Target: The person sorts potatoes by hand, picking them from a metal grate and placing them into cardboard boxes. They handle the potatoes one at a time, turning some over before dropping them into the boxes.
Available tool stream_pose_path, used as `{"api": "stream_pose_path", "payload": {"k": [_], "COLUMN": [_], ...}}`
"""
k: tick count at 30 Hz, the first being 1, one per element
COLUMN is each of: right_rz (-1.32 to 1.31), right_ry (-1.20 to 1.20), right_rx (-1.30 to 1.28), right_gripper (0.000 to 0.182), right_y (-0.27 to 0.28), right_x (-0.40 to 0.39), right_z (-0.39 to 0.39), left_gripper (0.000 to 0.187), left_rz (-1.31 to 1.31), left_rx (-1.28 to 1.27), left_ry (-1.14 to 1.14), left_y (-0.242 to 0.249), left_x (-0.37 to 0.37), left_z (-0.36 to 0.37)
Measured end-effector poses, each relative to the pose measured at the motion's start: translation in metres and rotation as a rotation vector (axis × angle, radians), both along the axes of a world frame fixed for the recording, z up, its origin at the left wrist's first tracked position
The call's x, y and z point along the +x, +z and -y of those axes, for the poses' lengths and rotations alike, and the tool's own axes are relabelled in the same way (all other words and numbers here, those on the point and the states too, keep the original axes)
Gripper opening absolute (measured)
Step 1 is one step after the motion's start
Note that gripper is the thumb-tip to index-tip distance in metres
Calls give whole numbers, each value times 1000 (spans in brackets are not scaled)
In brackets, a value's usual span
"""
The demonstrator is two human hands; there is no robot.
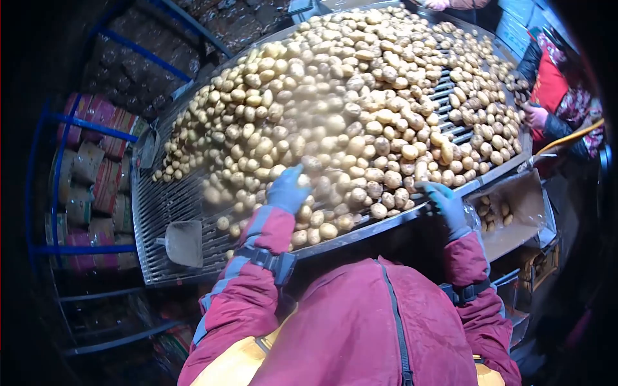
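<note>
A large heap of potatoes (393, 119) covers most of a slatted metal sorting table (168, 206). My left hand (288, 191), in a blue-grey glove, lies among the potatoes near the front of the heap, fingers stretched forward. A darker potato (311, 163) is right by its fingertips; no grip on it shows. In a matching glove, my right hand (445, 207) is over the table's front rim, its fingers apart and pointing towards nearby potatoes. Nothing shows in its grasp. Some potatoes in the middle are blurred.
A scoop-like plate (185, 244) lies on the left slats. Below the right rim stands a cardboard box (515, 209) with several potatoes inside. Another person's hand (534, 116) is at the right edge, and another hand (436, 4) at the far side. Blue rails (96, 128) and stacked boxes stand left.
</note>
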State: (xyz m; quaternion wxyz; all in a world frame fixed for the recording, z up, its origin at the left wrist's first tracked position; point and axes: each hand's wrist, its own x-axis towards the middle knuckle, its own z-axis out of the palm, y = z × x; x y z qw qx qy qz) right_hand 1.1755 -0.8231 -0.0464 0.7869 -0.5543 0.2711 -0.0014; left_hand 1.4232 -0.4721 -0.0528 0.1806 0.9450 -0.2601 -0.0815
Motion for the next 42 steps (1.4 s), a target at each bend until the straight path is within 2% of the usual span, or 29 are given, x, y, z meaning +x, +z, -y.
{"api": "stream_pose_path", "payload": {"k": [2, 3, 6, 7, 11, 13, 14, 15, 16, 18, 19, 20, 22, 24, 25, 26, 28, 29, 30, 32, 33, 36, 37, 40, 42], "right_rz": [-77, -92, -58, -59, -62, -57, 18, 92, 164, 217, 152, 83, 137, 22, 47, 27, 2, -31, -14, -132, -87, -24, -111, -242, -154], "right_ry": [76, 159, 252, 291, 350, 385, 354, 319, 281, 227, 183, 132, 77, 5, -114, -206, -379, -496, -599, -760, -862, -1135, -1170, -1285, -1394], "right_rx": [0, -77, 62, 28, 58, 41, -78, -97, -121, 43, 19, 1, -74, -240, -346, -308, -227, -62, -30, -97, -110, -199, -398, -456, -370], "right_gripper": [36, 36, 38, 39, 42, 44, 52, 56, 61, 63, 65, 68, 58, 48, 46, 48, 53, 54, 52, 49, 47, 48, 50, 52, 51], "right_y": [21, 13, 11, 5, 1, 22, 12, 5, 3, 20, 24, 28, -11, 5, -29, -25, 0, 12, 1, 1, -6, -15, -20, -30, -31], "right_x": [31, 44, 66, 69, 70, 70, 67, 64, 61, 48, 35, 22, 0, -35, -50, -73, -116, -140, -166, -222, -251, -325, -345, -401, -431], "right_z": [-41, -53, -98, -107, -131, -134, -138, -141, -142, -138, -131, -122, -107, -92, -89, -80, -63, -57, -49, -32, -26, -16, -13, -3, 2], "left_gripper": [68, 72, 70, 61, 47, 42, 40, 48, 51, 56, 60, 63, 62, 60, 60, 56, 50, 44, 44, 43, 43, 44, 44, 45, 43], "left_rz": [95, 40, -198, -195, -1038, -1214, -1309, -1402, -1356, -1176, -1016, -876, -861, -1159, -1184, -1291, -1173, -1076, -1106, -1162, -1195, -1303, -1307, -1332, -1351], "left_rx": [100, 111, 25, -77, -708, -847, -912, -995, -949, -696, -449, -459, -355, -385, -389, -375, -293, -292, -247, -156, -150, -25, -24, 12, 7], "left_ry": [-59, -52, 114, 142, 396, 440, 457, 348, 301, 9, -165, -282, -473, -290, -279, -223, -401, -505, -524, -549, -638, -497, -534, -594, -580], "left_y": [-5, 0, 21, 26, 9, 8, 9, 19, 6, 36, 23, 47, 45, 28, 40, 39, 44, 12, 11, 10, 9, 16, 7, -10, -13], "left_x": [-4, -3, -6, -8, -17, -32, -41, -52, -59, -80, -84, -102, -117, -134, -149, -160, -178, -179, -187, -206, -213, -245, -250, -261, -268], "left_z": [0, -1, -12, -18, -37, -24, -13, 3, 15, 51, 56, 76, 99, 120, 135, 147, 172, 176, 186, 207, 215, 244, 249, 264, 268]}}
